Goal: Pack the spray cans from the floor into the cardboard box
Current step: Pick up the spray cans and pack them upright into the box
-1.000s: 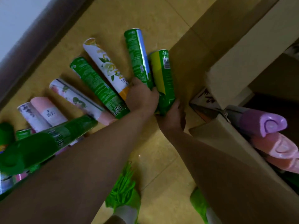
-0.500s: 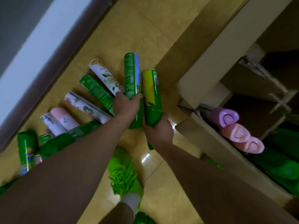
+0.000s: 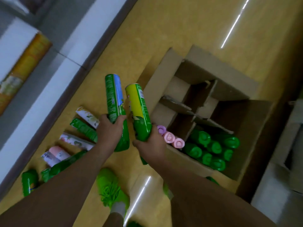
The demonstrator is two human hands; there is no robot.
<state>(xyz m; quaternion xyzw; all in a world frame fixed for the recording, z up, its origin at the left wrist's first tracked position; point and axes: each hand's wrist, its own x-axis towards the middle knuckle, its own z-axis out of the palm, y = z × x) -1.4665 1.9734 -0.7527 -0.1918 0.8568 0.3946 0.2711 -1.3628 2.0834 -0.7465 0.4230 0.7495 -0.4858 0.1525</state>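
Note:
My left hand (image 3: 109,130) grips a green and blue spray can (image 3: 114,99) near its cap end, bottom tilted up and away. Beside it my right hand (image 3: 151,145) holds a green and yellow spray can (image 3: 138,110) the same way. Both cans are off the floor, just left of the open cardboard box (image 3: 193,158). Inside the box stand several green-capped cans (image 3: 211,148) and three pink and purple-capped cans (image 3: 170,137). Cardboard dividers (image 3: 193,110) split the far compartments, which hold no cans. Several more cans (image 3: 78,141) lie on the floor at the left.
My green shoe (image 3: 111,189) stands on the yellow tiled floor (image 3: 164,30) below my hands. A dark skirting and white wall (image 3: 65,66) run along the left. A grey cabinet (image 3: 282,177) borders the box on the right.
Both hands have lifted their cans off the floor and drawn them up beside the box. The view has pulled back, showing the whole open box.

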